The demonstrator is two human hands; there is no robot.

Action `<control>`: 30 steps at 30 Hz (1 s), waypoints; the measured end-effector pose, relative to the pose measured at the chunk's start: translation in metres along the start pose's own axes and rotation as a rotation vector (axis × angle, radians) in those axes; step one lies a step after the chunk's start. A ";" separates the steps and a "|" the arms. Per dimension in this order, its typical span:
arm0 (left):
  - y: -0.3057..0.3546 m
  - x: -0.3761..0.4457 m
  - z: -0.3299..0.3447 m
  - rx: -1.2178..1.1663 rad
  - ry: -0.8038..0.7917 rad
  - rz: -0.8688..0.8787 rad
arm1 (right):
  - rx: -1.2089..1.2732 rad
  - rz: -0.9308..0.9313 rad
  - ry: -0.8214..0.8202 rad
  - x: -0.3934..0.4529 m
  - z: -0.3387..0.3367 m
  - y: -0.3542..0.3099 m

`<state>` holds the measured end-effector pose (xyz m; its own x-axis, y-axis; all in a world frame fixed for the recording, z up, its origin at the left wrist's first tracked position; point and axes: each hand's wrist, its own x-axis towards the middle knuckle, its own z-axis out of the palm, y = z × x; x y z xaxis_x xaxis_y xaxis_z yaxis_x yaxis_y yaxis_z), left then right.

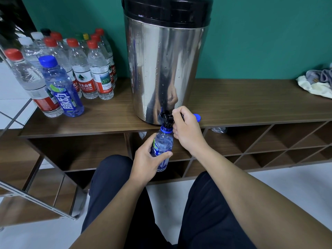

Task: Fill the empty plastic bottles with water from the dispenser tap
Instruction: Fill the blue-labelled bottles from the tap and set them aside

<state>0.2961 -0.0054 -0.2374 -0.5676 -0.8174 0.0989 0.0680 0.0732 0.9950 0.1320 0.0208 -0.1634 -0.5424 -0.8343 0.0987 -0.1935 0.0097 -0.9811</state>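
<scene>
Under the tap (pixel 168 118), left hand (pixel 146 163) fingers wrap the blue bottle (pixel 162 146), right hand (pixel 185 126) fingers curl round the lever; I'd keep the mouth centred and ease off before it overflows.

Dispenser (pixel 167 69) glossy polished metal; bottle (pixel 162 146) clear blue plastic; shelf (pixel 251 105) matt wood.

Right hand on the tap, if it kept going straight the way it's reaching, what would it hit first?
The right hand reaches forward at the black tap, so it would most likely meet the steel dispenser wall just behind the tap first. Depth is hard to judge from this one view.
</scene>
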 end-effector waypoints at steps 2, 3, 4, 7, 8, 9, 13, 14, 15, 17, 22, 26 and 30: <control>0.000 0.000 0.000 0.002 -0.002 -0.003 | 0.000 0.002 0.000 0.000 0.000 0.000; -0.001 0.000 0.000 0.003 -0.002 -0.006 | 0.000 0.001 0.001 0.000 0.000 0.000; -0.001 0.000 -0.001 0.002 -0.004 -0.007 | -0.001 0.000 0.000 0.000 0.000 0.000; 0.000 0.000 0.000 -0.003 -0.007 -0.007 | 0.006 0.003 -0.003 0.000 -0.001 -0.001; 0.000 0.000 0.000 -0.004 -0.008 -0.005 | 0.009 0.003 -0.001 0.000 -0.001 0.000; 0.000 0.000 0.000 -0.003 -0.009 -0.001 | 0.010 0.002 0.000 0.000 -0.001 -0.001; 0.000 0.000 0.000 0.002 -0.004 0.012 | 0.023 0.003 -0.003 -0.001 -0.001 -0.001; 0.000 0.001 0.000 0.004 -0.003 0.013 | 0.028 0.006 -0.003 -0.001 -0.001 0.000; 0.000 0.001 0.000 0.006 -0.003 0.013 | 0.032 0.008 -0.003 -0.001 -0.001 -0.001; -0.001 0.001 0.000 0.009 -0.005 0.012 | 0.033 0.012 -0.002 -0.001 0.000 -0.001; -0.001 0.001 0.000 0.019 -0.008 0.011 | 0.030 0.013 -0.003 -0.002 -0.001 -0.003; -0.001 0.000 -0.001 0.014 -0.005 0.010 | 0.035 0.015 -0.004 -0.002 0.000 -0.003; -0.001 0.000 -0.001 0.008 -0.007 0.005 | 0.033 0.013 -0.005 -0.002 -0.001 -0.002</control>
<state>0.2965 -0.0061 -0.2380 -0.5732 -0.8128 0.1035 0.0643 0.0813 0.9946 0.1324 0.0225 -0.1618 -0.5409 -0.8367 0.0857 -0.1593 0.0019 -0.9872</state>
